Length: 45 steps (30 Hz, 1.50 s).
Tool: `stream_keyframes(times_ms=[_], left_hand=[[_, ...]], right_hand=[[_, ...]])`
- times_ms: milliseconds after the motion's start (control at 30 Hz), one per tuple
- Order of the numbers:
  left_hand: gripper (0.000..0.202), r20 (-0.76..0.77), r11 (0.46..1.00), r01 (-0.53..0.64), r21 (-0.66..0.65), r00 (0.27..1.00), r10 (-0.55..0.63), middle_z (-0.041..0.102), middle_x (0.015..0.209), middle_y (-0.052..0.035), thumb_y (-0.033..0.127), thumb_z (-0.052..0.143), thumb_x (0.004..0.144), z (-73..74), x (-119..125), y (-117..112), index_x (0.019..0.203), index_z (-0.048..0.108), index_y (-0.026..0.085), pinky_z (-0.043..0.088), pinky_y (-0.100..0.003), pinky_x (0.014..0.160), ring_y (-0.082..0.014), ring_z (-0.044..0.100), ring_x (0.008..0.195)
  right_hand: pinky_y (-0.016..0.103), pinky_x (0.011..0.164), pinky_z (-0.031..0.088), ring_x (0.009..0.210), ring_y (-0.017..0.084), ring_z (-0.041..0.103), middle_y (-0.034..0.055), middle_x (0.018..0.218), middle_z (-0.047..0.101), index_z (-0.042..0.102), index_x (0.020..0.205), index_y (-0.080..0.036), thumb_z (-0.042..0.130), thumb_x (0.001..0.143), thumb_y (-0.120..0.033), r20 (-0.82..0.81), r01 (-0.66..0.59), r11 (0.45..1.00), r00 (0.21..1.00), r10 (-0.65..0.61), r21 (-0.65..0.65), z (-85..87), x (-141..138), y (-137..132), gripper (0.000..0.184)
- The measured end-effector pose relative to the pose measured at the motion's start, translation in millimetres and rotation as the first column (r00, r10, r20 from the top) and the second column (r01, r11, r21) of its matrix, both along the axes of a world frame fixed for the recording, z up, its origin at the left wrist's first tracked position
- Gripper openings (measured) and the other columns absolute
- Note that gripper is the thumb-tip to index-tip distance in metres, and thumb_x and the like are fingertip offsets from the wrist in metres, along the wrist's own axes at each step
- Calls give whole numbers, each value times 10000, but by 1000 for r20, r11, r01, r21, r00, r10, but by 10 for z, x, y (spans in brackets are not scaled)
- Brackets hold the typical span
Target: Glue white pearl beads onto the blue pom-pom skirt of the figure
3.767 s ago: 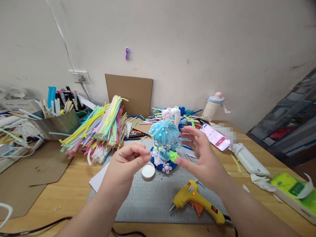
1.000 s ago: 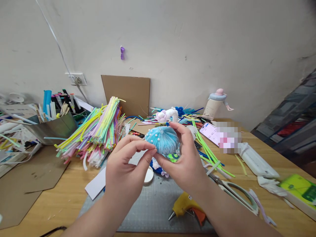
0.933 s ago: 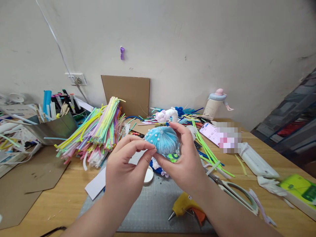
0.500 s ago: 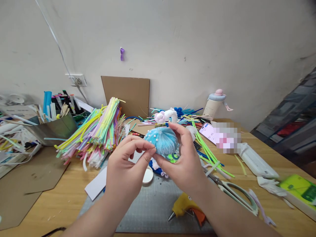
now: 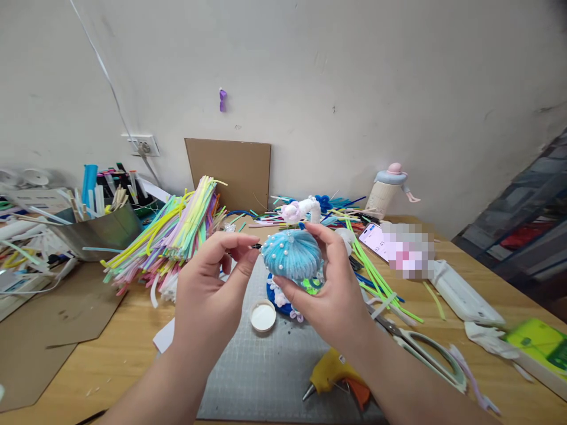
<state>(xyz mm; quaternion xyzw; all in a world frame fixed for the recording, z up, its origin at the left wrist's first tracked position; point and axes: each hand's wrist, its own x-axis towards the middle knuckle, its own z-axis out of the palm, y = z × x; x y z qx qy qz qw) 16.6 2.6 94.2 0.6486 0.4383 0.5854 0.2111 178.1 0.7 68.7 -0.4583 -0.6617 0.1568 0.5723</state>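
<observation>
A light blue fuzzy dome, which looks made of pipe cleaners and is dotted with white pearl beads on its left side, is held up over the mat. My right hand grips it from the right, thumb below and fingers at the back. My left hand is just left of the beads, apart from the dome, thumb and index tips close together with a slight gap. Behind and below stands a dark blue base with white flowers, partly hidden by my right hand. A curved white fuzzy stem rises behind the dome.
A small white lid-like dish and a yellow glue gun lie on the grey cutting mat. Scissors and a phone are at right. A pipe cleaner bundle and a metal container stand left.
My left hand has drawn back left from the beaded side of the dome, its fingertips no longer touching it. My right hand keeps its grip. The view has shifted slightly.
</observation>
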Motion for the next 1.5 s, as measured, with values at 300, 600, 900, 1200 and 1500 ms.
stream_keyframes(times_ms=[300, 600, 900, 1200, 1500], left_hand=[[70, -301, 986, 160, 51, 944, -137, 596, 989, -27, 234, 628, 840, 246, -44, 102, 865, 689, 258, 424, -349, 916, -201, 552, 1038], [95, -409, 997, 71, -43, 909, -83, 589, 937, -33, 327, 646, 803, 329, 6, 124, 779, 674, 240, 416, -390, 881, -242, 545, 1030], [139, -371, 988, 117, -102, 917, -147, 580, 934, -31, 309, 600, 828, 344, 7, 162, 733, 644, 219, 429, -342, 795, -208, 553, 935], [133, 197, 893, 411, -184, 905, -376, 649, 948, -42, 347, 592, 872, 294, -81, 158, 822, 607, 225, 483, -276, 703, -159, 597, 832], [101, 457, 958, 286, -15, 854, -248, 450, 534, 73, 271, 588, 895, 144, -45, -59, 844, 515, 225, 274, -188, 447, -72, 357, 482]], right_hand=[[486, 983, 452, 1194, 291, 512, 92, 1265, 511, 381, 1296, -277, 753, 731, -278, 11, 9, 1000, 1000, -9, 3, 0, -14, -23, 676], [515, 960, 463, 1181, 307, 502, 90, 1258, 501, 369, 1306, -293, 746, 740, -269, 44, 29, 999, 999, -31, 33, -9, -11, -25, 681], [507, 963, 462, 1161, 302, 507, 91, 1245, 500, 376, 1301, -279, 754, 733, -259, 64, 44, 997, 997, -48, 62, -14, -17, -14, 683], [495, 999, 433, 1187, 295, 493, 94, 1276, 491, 372, 1307, -270, 755, 729, -254, 61, 40, 998, 997, -43, 48, -16, -10, -7, 694], [474, 1021, 416, 1196, 279, 489, 104, 1291, 488, 363, 1321, -245, 727, 775, -329, 67, 30, 998, 997, -34, 58, -15, -2, -5, 661]])
